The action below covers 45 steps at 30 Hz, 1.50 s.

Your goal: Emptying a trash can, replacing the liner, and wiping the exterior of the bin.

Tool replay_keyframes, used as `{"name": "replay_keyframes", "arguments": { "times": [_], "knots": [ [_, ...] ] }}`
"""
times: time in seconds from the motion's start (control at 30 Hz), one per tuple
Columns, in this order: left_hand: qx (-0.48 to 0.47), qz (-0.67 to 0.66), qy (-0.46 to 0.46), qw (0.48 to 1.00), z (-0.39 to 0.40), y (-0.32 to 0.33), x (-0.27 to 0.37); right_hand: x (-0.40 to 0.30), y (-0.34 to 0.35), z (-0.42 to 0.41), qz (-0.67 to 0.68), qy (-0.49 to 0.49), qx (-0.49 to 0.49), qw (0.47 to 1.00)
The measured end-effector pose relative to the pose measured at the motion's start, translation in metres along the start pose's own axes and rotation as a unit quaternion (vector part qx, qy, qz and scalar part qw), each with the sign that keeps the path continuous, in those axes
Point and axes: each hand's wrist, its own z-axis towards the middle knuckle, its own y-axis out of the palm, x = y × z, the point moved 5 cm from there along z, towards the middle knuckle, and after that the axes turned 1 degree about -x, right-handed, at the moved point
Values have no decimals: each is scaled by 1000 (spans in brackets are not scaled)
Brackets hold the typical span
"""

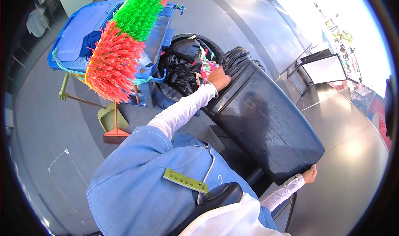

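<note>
A large black plastic trash bin is tilted over in front of me. Its mouth, with a black liner bag around it, faces a round dark bin. My left hand grips the tilted bin near its rim. At the opposite end, my right hand holds a bottom corner, its fingers partly hidden. Colourful paper strips lie at the mouth of the round bin, beside my left hand. Black plastic bags fill much of that bin.
A blue wheeled bin stands at the left with a red and green bristle broom head over it. Below it are a green dustpan and an orange broom. A white-panelled stand is at the right.
</note>
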Motion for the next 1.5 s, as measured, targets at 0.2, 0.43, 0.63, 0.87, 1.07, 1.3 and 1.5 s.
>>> {"name": "replay_keyframes", "arguments": {
  "times": [0.2,0.43,0.63,0.87,1.07,1.3,1.5],
  "knots": [
    [83,87,98,988,-12,-13,49,81,-12,-51,0,118,-19,993],
    [67,78,157,982,-30,-12,72,130,-24,-83,-41,170,-38,984],
    [-27,11,320,947,-91,-38,138,190,-16,-174,-160,241,-138,947],
    [-126,41,355,925,-122,-49,140,195,3,-366,185,648,-189,714],
    [-218,87,427,873,-161,-27,124,126,-2,-492,194,814,-229,498],
    [-337,109,533,768,-238,25,76,58,9,-496,364,801,-171,444],
    [-429,182,586,663,-294,66,24,64,13,-529,424,746,-301,416]
  ]
}}
